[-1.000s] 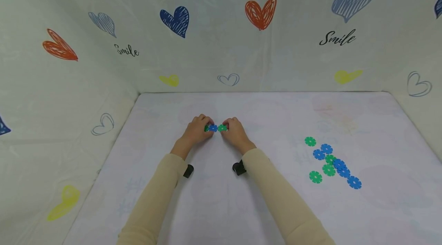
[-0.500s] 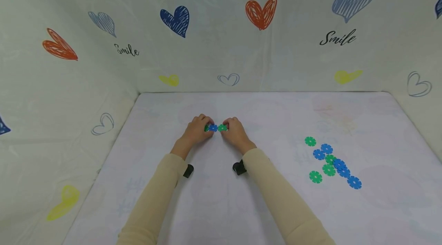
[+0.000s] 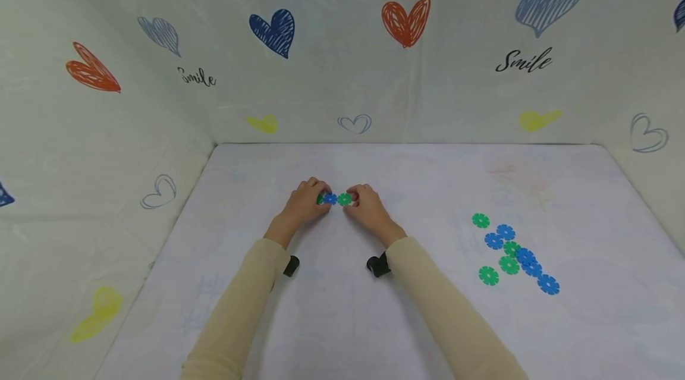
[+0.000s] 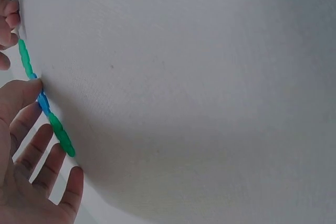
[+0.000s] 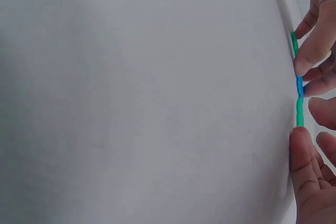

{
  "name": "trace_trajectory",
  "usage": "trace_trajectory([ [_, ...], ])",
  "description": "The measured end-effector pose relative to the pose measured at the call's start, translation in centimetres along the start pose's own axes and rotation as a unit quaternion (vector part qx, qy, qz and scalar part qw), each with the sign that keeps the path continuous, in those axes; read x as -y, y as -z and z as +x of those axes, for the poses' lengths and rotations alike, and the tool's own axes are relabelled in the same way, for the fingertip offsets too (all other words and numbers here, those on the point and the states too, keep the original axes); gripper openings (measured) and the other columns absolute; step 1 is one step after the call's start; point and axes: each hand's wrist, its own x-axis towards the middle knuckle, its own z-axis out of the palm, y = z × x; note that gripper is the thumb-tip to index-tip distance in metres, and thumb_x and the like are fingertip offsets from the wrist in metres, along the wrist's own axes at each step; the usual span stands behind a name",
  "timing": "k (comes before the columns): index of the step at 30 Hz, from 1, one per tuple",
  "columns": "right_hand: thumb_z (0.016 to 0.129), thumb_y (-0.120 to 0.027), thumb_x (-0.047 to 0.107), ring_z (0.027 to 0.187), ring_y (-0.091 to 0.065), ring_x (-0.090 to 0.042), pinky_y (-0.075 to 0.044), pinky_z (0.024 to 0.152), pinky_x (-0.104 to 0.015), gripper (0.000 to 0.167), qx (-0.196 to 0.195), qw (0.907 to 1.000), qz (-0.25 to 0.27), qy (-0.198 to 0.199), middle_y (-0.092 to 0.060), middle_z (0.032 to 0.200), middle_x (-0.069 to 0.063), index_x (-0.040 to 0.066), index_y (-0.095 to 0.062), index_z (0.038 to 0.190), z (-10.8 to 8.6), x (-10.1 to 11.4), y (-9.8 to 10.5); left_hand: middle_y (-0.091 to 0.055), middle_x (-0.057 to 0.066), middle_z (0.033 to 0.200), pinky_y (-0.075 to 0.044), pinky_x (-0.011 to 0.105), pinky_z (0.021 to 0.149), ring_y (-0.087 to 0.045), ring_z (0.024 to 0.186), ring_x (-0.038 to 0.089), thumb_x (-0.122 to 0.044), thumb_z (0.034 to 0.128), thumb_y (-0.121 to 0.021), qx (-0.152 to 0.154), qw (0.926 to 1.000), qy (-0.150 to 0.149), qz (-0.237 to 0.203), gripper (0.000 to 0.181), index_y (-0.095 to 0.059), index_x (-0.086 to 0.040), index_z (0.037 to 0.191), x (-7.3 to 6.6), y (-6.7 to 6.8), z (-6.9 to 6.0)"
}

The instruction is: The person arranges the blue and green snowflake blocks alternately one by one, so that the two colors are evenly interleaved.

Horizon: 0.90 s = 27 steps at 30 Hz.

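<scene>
A row of three joined snowflake-shaped plastic discs, green, blue, green, stands between the two hands. My left hand [image 3: 306,200] pinches the blue disc [image 3: 330,198] between thumb and fingers. Its fingers partly hide the left green disc [image 4: 62,136] in the head view. Beside the right green disc [image 3: 345,199], my right hand [image 3: 370,209] has its fingers spread apart. In the right wrist view its thumb [image 5: 301,145] is at that disc's edge, perhaps touching, while the other fingers stand off from it.
Loose green and blue discs [image 3: 509,265] lie scattered on the right of the white table [image 3: 342,320], some overlapping. Behind it hangs a pale cloth [image 3: 332,71] printed with hearts. A black wrist camera [image 3: 379,265] sits under the right sleeve.
The right hand has loosened from the right green disc, its fingers parting, and its wrist and forearm have shifted slightly right. The left hand and the joined discs have stayed put.
</scene>
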Motion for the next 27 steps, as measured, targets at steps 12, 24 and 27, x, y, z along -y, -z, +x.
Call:
trace_trajectory([
  [12, 0.084, -0.066, 0.009, 0.098, -0.062, -0.025, -0.050, 0.087, -0.035, 0.038, -0.008, 0.9953, 0.085, 0.044, -0.060, 0.111, -0.016, -0.002, -0.055, 0.119, -2.6, 0.1, 1.4, -0.050, 0.011, 0.125, -0.036, 0.048, 0.101, -0.045, 0.114, 0.028, -0.022, 0.0867, -0.065, 0.007, 0.9999, 0.009, 0.002, 0.032, -0.057, -0.011, 0.115, -0.1, 0.0, 0.0],
  [24, 0.084, -0.068, 0.017, 0.116, -0.055, -0.027, -0.043, 0.099, -0.039, 0.044, -0.004, 0.9928, 0.115, 0.036, -0.057, 0.126, -0.013, 0.004, -0.054, 0.124, -6.6, 0.2, 5.2, -0.049, 0.010, 0.125, -0.035, 0.046, 0.102, -0.044, 0.114, 0.028, -0.022, 0.0870, -0.064, 0.011, 0.9999, 0.011, -0.002, 0.032, -0.056, -0.010, 0.116, 0.0, -0.1, 0.1],
  [27, 0.084, -0.068, 0.017, 0.116, -0.054, -0.026, -0.043, 0.099, -0.039, 0.043, -0.019, 0.9938, 0.101, 0.043, -0.057, 0.126, -0.013, 0.005, -0.055, 0.123, -7.5, -0.3, 6.2, -0.049, 0.011, 0.125, -0.035, 0.046, 0.102, -0.044, 0.115, 0.029, -0.021, 0.0870, -0.064, 0.011, 0.9999, 0.007, -0.006, 0.032, -0.056, -0.010, 0.116, 0.1, -0.1, 0.1],
])
